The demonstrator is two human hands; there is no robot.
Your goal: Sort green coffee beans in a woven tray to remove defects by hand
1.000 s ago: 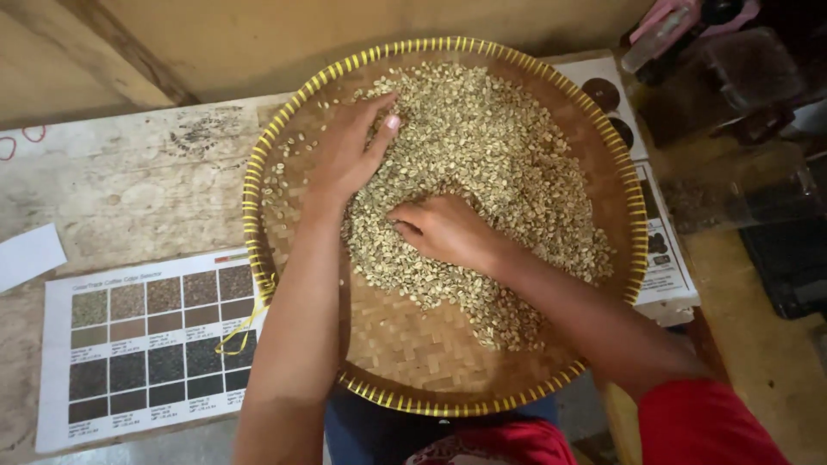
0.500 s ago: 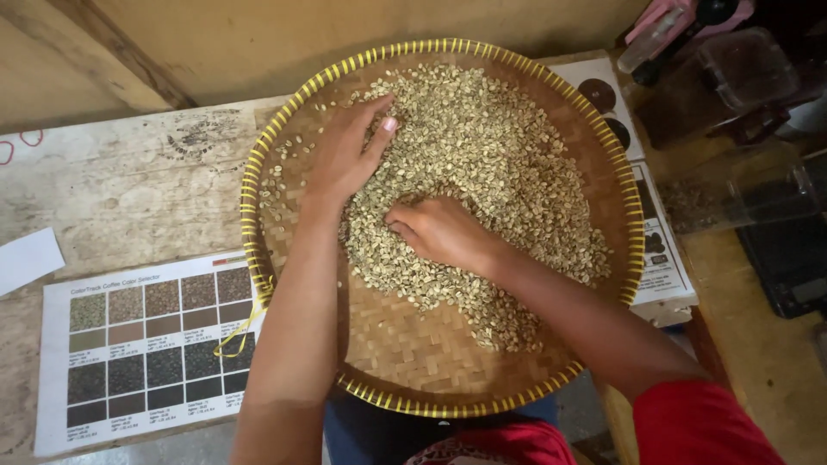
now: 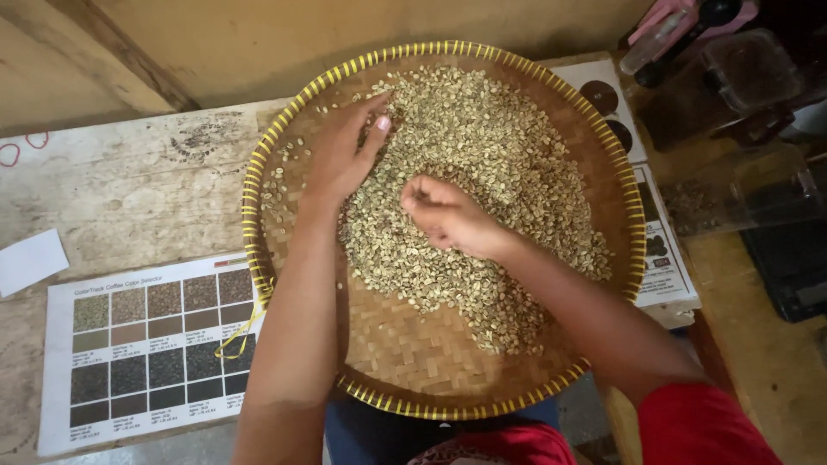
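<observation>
Pale beans point(image 3: 482, 164) under both hands

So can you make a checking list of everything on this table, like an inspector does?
Surface: worn wooden table, scuffed.
Job's things: round woven tray with yellow rim, heaped with pale green beans.
Clutter: colour chart sheet, white paper slip, printed sheet under tray, clear containers.
Grips: left hand flat on beans; right hand curled, raised, contents hidden.
Cables: nothing seen.
Surroundings: plain wall, wooden beam.

Worn wooden table point(image 3: 129, 189), tan wall point(image 3: 284, 43) — dim light
</observation>
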